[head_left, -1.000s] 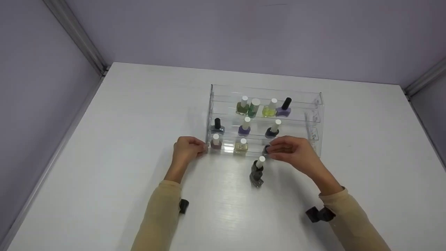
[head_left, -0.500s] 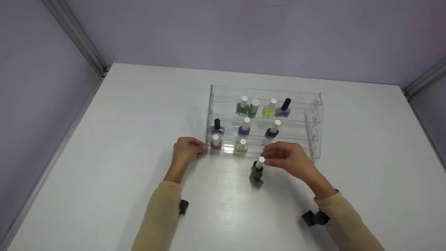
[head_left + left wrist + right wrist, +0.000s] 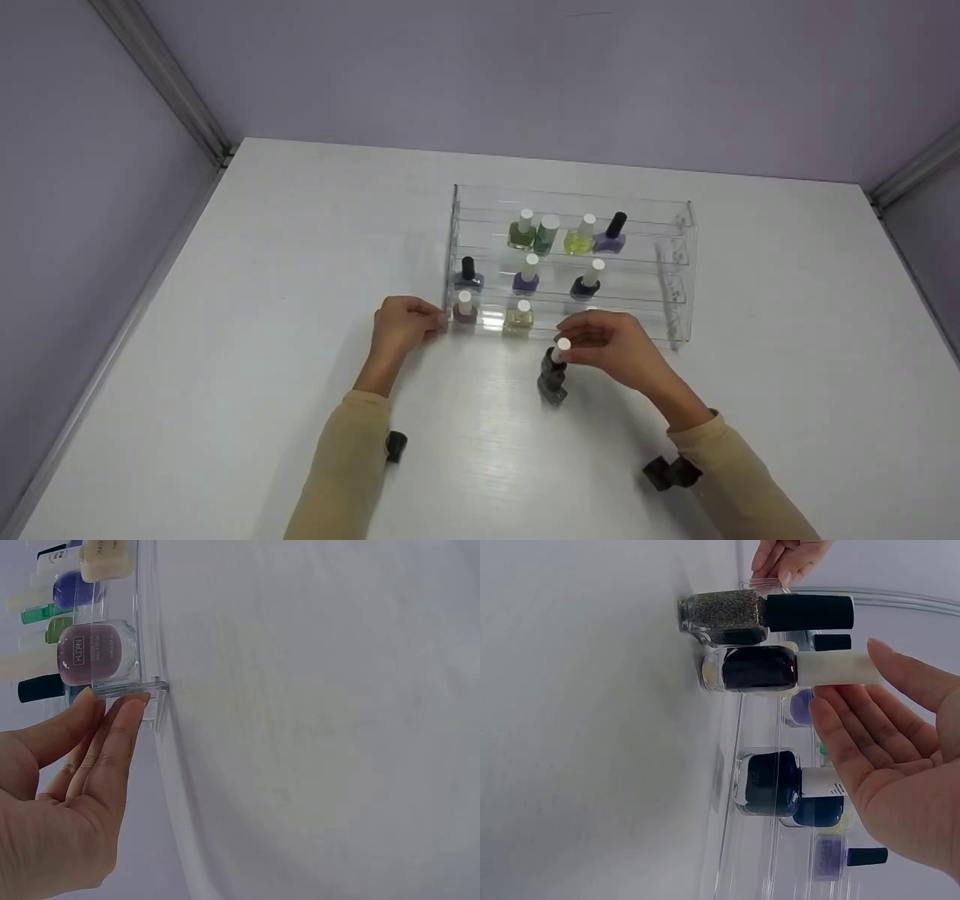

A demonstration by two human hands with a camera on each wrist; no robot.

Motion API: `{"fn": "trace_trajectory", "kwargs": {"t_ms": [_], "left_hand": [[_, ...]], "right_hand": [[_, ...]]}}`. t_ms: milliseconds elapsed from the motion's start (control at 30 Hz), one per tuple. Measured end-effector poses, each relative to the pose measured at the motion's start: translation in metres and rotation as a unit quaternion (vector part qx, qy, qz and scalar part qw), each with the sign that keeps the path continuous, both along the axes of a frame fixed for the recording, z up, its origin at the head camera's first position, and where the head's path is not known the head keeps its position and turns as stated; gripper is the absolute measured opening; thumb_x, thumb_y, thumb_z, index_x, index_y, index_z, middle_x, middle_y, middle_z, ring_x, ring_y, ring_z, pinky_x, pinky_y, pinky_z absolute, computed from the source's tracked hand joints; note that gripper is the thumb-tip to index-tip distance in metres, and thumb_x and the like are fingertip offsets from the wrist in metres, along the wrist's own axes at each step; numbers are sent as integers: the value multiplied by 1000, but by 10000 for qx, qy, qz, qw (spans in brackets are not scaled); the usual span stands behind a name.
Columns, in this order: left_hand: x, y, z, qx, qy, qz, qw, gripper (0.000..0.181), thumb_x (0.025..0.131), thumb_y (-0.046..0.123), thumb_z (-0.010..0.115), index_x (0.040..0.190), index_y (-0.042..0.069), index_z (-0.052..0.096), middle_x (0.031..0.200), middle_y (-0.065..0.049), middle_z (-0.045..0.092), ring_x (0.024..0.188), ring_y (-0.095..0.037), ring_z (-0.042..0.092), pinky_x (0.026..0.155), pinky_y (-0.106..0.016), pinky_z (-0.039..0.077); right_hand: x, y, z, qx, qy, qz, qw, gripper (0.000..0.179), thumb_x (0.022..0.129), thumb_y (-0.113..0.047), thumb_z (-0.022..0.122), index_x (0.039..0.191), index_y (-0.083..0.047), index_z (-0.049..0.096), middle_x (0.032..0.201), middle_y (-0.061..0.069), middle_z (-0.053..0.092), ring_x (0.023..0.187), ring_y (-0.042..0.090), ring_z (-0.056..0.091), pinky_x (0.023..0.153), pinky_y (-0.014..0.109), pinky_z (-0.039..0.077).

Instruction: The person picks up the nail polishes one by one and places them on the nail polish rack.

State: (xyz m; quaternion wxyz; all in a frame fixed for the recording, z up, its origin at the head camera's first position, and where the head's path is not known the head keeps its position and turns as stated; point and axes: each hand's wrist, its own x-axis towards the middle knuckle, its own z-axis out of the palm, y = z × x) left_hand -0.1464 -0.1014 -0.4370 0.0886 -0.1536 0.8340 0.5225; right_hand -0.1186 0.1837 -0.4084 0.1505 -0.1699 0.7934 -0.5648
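Observation:
A clear acrylic rack [image 3: 562, 196] holds nail polish bottles in stepped rows. My left hand [image 3: 405, 322] pinches its front left corner, beside a mauve bottle [image 3: 94, 652]. In front of the rack, a dark nail polish bottle [image 3: 759, 668] with a white cap stands on the table. My right hand [image 3: 611, 349] has thumb and fingers on either side of that cap [image 3: 838, 668]. Close by it stands a glittery bottle [image 3: 724, 615] with a black cap. A dark blue bottle [image 3: 769, 784] sits in the front row, mostly hidden by the right hand in the head view.
The front row also holds a pale yellow bottle [image 3: 519, 319]. Purple [image 3: 526, 281] and dark [image 3: 586, 286] bottles stand in the row behind, green [image 3: 522, 234] and lilac [image 3: 610, 241] ones higher up. White table [image 3: 337, 202] surrounds the rack, with walls behind and beside it.
My right hand has left the dark bottle in the rack's front row and come forward and left to the white cap of the standing bottle. The left hand has stayed put.

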Motion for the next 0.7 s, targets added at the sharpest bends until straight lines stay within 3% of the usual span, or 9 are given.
{"fn": "trace_trajectory", "kwargs": {"t_ms": [267,467,700], "left_hand": [[0,0,1,-67,34,8,10000,6,76,4,68,80,0,69,72,-7,67,61,-13,60,56,-21,48],[0,0,1,-76,12,26,10000,8,76,5,68,81,0,70,73,-7,67,62,-13,60,57,-21,48],[0,0,-1,-103,9,47,9999,9,75,5,69,81,-1,70,72,-7,67,61,-13,60,57,-21,48]], "right_hand": [[-1,0,0,102,29,-3,9999,27,77,2,69,102,8,62,98,19,64,93,28,63,73,29,52],[-2,4,1,291,133,109,9994,24,79,-1,68,103,3,64,100,14,65,93,23,63,75,28,52],[-1,6,1,317,177,157,9992,28,78,-4,70,104,3,63,103,21,62,95,23,62,79,27,50]]}}
